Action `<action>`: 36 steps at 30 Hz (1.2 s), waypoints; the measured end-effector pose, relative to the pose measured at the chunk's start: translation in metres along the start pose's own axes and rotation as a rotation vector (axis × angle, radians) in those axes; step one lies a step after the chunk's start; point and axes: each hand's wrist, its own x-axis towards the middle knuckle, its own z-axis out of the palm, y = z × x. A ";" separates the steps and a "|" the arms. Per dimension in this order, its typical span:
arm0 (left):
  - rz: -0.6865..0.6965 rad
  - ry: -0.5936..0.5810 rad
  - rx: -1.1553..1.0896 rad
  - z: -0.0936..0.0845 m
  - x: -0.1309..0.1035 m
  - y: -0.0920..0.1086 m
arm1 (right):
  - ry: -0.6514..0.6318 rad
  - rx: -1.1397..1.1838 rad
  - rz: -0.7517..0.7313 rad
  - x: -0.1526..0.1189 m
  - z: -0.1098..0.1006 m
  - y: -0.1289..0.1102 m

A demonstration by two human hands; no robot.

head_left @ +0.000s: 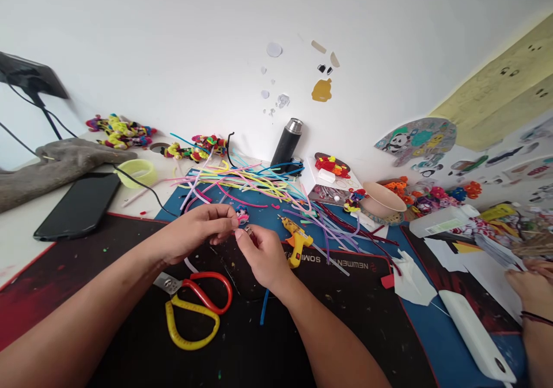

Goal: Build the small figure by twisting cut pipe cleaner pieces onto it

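Note:
My left hand (205,226) pinches a small pink-and-blue pipe-cleaner figure (242,215) with thumb and forefinger. My right hand (263,255) is closed at the lower end of the same figure, its fingertips close to those of the left; the fingers hide much of the piece. A blue pipe cleaner (264,307) shows below my right wrist. Scissors (199,304) with one red and one yellow handle lie under my left forearm on the dark mat (259,353). A yellow hot glue gun (297,241) lies just right of my right hand.
Behind the hands spreads a pile of coloured pipe cleaners (242,183), with a black thermos (286,146) by the wall. A phone (78,206) and tape roll (137,173) are at left. At right are a bowl (384,200), a white device (475,336) and another person's hand (533,287).

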 end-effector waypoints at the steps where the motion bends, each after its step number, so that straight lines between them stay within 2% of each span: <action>1: -0.004 -0.008 -0.006 0.000 0.000 0.000 | 0.006 -0.019 -0.001 0.000 0.001 -0.002; 7: -0.060 -0.042 -0.065 -0.002 -0.001 -0.001 | 0.034 -0.094 -0.009 -0.001 0.004 -0.008; 14: -0.096 -0.004 -0.124 -0.007 -0.002 0.000 | 0.048 -0.160 -0.011 -0.001 0.006 -0.009; 19: -0.159 -0.115 -0.138 -0.007 -0.004 0.002 | 0.052 -0.170 -0.008 -0.001 0.008 -0.005; 22: -0.168 -0.143 -0.125 -0.006 -0.005 0.002 | 0.044 -0.165 -0.005 -0.002 0.010 -0.004; 36: -0.186 -0.136 -0.103 -0.007 -0.004 0.000 | 0.038 -0.158 -0.012 -0.003 0.011 -0.007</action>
